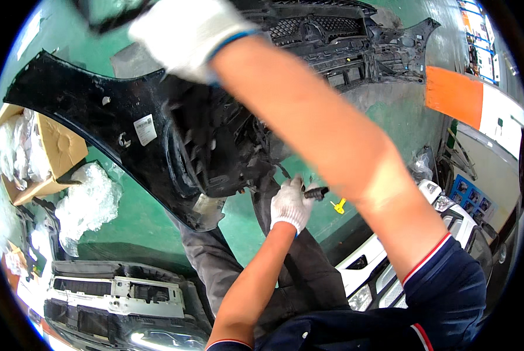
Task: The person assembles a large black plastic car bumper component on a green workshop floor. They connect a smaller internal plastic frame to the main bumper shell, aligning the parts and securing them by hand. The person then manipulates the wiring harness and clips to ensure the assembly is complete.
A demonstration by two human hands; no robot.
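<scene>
One black cylinder [316, 193], long axis pointing right, seems held in your left hand [290, 203]; your blurred right hand's [186, 36] grip, I can't tell; cardboard box [63, 147] holds clear plastic [32, 149]

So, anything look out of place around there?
Yes. A crumpled heap of clear plastic wrap lies beside the open cardboard box, which holds more clear plastic, so it looks spilled. A small yellow object also seems to lie loose on the green floor, right of the left hand.
</scene>
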